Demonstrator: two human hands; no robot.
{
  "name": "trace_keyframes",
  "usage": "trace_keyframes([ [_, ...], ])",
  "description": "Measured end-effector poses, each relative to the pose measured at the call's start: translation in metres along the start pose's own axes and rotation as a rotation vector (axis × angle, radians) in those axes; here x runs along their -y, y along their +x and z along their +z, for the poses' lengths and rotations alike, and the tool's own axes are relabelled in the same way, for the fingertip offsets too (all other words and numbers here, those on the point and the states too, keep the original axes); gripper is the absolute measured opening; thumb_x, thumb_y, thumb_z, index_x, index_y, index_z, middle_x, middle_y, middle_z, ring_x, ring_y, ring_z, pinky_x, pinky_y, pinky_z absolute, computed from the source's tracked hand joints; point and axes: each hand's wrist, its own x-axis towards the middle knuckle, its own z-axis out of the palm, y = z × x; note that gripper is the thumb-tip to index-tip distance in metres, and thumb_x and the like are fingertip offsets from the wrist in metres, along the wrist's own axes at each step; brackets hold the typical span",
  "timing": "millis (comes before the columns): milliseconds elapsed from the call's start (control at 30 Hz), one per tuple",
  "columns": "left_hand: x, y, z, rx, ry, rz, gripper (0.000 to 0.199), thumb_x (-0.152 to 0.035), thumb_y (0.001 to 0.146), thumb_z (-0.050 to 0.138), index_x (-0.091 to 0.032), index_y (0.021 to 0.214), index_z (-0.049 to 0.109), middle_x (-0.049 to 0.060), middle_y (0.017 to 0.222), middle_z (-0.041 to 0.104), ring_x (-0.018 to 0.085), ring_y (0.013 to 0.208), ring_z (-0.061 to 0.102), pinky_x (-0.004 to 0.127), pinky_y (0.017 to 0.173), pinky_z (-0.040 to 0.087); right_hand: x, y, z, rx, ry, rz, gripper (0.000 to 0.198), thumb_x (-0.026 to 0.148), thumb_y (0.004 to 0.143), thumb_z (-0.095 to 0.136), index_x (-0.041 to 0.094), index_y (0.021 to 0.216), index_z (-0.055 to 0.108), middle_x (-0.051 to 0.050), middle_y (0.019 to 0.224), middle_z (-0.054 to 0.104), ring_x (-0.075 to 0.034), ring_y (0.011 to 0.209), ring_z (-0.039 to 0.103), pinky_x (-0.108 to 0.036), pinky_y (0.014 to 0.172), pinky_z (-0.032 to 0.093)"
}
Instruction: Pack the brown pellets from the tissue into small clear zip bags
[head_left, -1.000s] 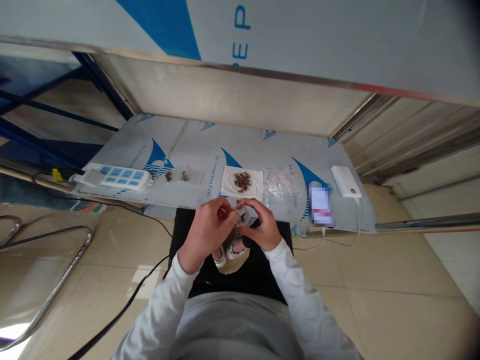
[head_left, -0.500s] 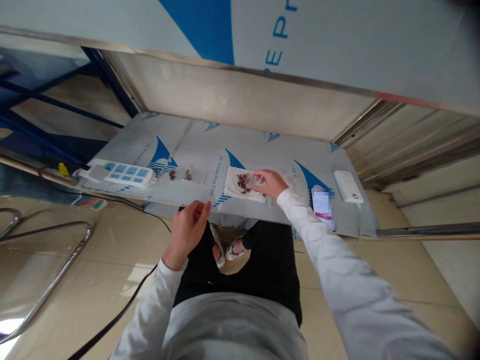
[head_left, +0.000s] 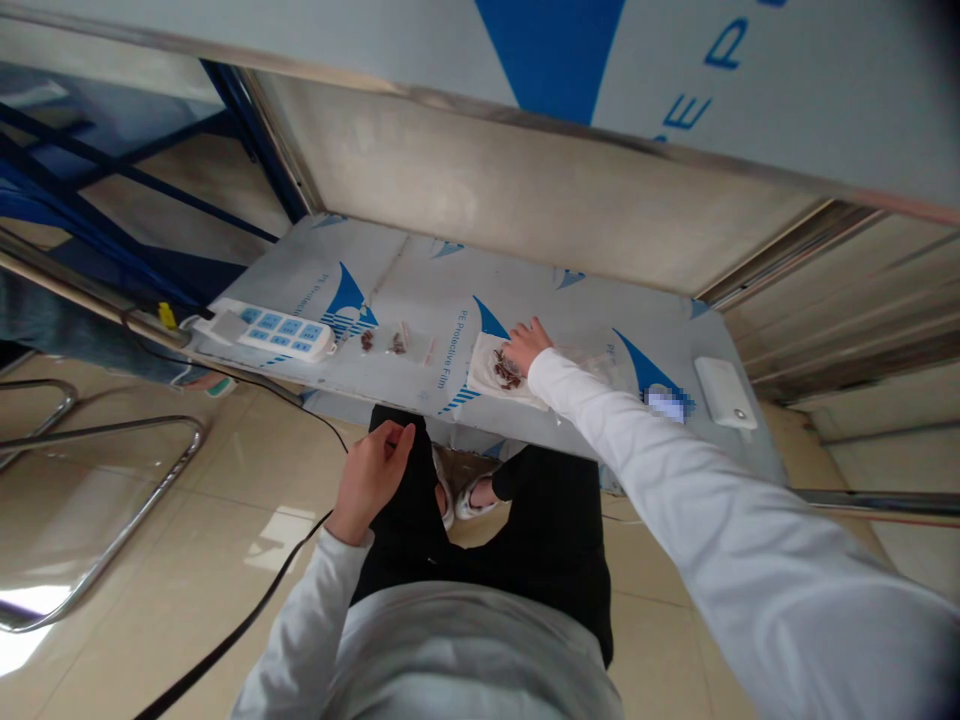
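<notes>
My right hand (head_left: 530,345) is over the far right edge of a white paper sheet (head_left: 487,383) on the lower shelf. Its fingers are curled and partly hidden, and something clear shows faintly beneath them. Beside the fingertips, a small heap of brown pieces (head_left: 505,372) lies on the sheet; they are too small to name. My left hand (head_left: 373,478) hangs in front of the shelf edge above my leg, fingers curled in and thumb against them, with nothing showing in it. To the left lie two small clear bags (head_left: 399,343) with brown bits inside.
A white power strip (head_left: 289,333) lies at the shelf's left end. On the right are clear plastic (head_left: 596,372), a blurred-out phone (head_left: 667,403) and a white power bank (head_left: 724,391). An upper shelf (head_left: 420,45) overhangs the back. A metal chair frame (head_left: 142,510) stands at left.
My right hand has shifted up and back, away from the middle of the heap, and its forearm now covers part of the phone. My left hand has dropped slightly. The view has shifted.
</notes>
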Motion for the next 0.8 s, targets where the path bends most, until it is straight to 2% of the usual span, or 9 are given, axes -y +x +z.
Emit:
trace_keyframes([
  [200,0.005,0.024,0.002,-0.039,0.105,0.028,0.033,-0.046,0.087,0.042,-0.021,0.077,0.061,0.005,0.079,0.072,0.018,0.068,0.066,0.025,0.061,0.041,0.002,-0.002,0.002,-0.040,-0.110,-0.045,0.035,0.011,0.083,0.039,0.018,0.097,0.070,-0.014,0.106,0.065,-0.029,0.107,0.048,-0.051,0.097,0.025],
  [333,0.002,0.049,0.003,-0.105,0.190,0.018,0.028,-0.043,0.086,0.045,-0.021,0.078,0.061,0.005,0.079,0.072,0.020,0.073,0.067,0.026,0.063,0.041,0.002,-0.004,0.002,-0.071,-0.184,-0.050,0.035,0.009,0.083,0.038,0.017,0.095,0.070,-0.014,0.106,0.064,-0.029,0.106,0.048,-0.052,0.098,0.025],
  [533,0.001,0.094,0.009,-0.177,0.229,0.037,0.026,-0.040,0.085,0.046,-0.019,0.087,0.061,0.006,0.082,0.071,0.020,0.074,0.066,0.027,0.069,0.043,-0.006,-0.014,-0.001,-0.155,-0.077,-0.014,0.031,0.011,0.084,0.041,0.018,0.099,0.068,-0.014,0.108,0.062,-0.029,0.107,0.045,-0.050,0.098,0.022],
  [633,0.000,0.125,0.016,-0.236,0.277,0.039,0.028,-0.036,0.087,0.045,-0.015,0.100,0.058,0.009,0.097,0.069,0.019,0.082,0.065,0.028,0.078,0.044,-0.015,-0.024,0.000,-0.188,0.029,0.075,0.028,0.023,0.081,0.054,0.016,0.106,0.064,-0.016,0.107,0.060,-0.030,0.105,0.045,-0.048,0.091,0.025],
  [800,-0.003,0.170,0.027,-0.213,0.323,-0.005,0.039,-0.040,0.087,0.043,-0.012,0.112,0.054,0.016,0.113,0.062,0.025,0.104,0.059,0.033,0.086,0.043,-0.029,-0.048,0.012,-0.213,0.257,0.319,0.048,0.042,0.074,0.064,0.022,0.117,0.058,-0.011,0.106,0.060,-0.029,0.101,0.046,-0.042,0.083,0.027],
])
